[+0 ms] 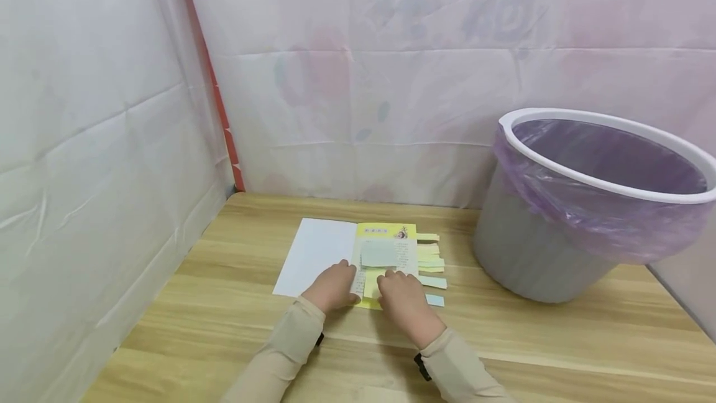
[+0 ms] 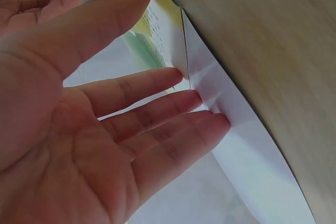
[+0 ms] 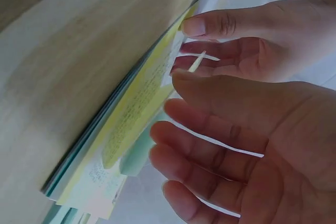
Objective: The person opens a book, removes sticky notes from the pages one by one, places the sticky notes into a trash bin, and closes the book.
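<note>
An open booklet [image 1: 319, 254] lies on the table, its left page blank white and its right page printed with yellow bands. A pale green sticky note [image 1: 378, 254] is on the right page, with a yellow sticky note [image 1: 371, 283] below it. My left hand [image 1: 334, 287] rests near the fold; in the left wrist view its extended fingertips [image 2: 215, 124] touch the white page and its thumb the printed page. My right hand [image 1: 404, 300] is at the yellow note. In the right wrist view, the note's raised edge [image 3: 197, 62] is between thumb and forefinger; the exact contact is partly hidden.
Several coloured paper tabs [image 1: 432, 282] stick out from the booklet's right edge. A grey bin [image 1: 526, 247] with a white rim and purple liner stands to the right on the wooden table [image 1: 224, 328]. Pale cloth [image 1: 425, 111] hangs behind and at the left.
</note>
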`<state>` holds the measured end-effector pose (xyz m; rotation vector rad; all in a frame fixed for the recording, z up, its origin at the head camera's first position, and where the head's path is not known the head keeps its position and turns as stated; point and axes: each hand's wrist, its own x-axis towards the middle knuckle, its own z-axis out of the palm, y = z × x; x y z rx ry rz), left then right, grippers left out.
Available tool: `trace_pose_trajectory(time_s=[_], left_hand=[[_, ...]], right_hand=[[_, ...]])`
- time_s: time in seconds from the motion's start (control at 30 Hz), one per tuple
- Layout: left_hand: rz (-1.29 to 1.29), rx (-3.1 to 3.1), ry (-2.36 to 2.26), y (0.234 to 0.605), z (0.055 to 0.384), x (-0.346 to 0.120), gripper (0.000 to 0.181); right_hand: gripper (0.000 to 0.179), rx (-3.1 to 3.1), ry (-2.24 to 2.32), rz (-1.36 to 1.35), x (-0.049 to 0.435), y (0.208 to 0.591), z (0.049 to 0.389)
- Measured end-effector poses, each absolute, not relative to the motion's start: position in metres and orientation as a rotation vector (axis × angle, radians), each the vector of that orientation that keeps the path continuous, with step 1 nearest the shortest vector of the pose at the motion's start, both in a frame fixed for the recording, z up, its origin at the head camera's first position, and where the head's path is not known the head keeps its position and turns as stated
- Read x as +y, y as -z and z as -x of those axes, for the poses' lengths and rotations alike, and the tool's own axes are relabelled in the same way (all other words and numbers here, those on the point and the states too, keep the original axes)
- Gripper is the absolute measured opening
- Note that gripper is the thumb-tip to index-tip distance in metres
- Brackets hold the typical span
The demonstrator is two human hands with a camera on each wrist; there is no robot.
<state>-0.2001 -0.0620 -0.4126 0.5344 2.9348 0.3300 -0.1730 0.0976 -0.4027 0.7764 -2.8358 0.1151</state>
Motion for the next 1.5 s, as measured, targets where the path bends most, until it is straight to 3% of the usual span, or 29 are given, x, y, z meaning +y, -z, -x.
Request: trace_pose_trajectory(time_s=[0.63,1.2,1.5], left_hand=[[-0.534,2.942,-0.331,0.415,0.203,-0.062,0.052],[-0.496,2.902,-0.349,0.410,0.201,-0.061,0.055],[-0.491,2.889,-0.365,0.408,0.200,-0.060,0.056]], right_hand=[[0.026,-2.694,-0.092,-0.609,0.105,0.400,0.182],[0.050,-2.584,-0.162,-0.524,0.115,0.393,0.186],[0.041,-2.607,-0.255,-0.449,0.121,0.390,0.191]])
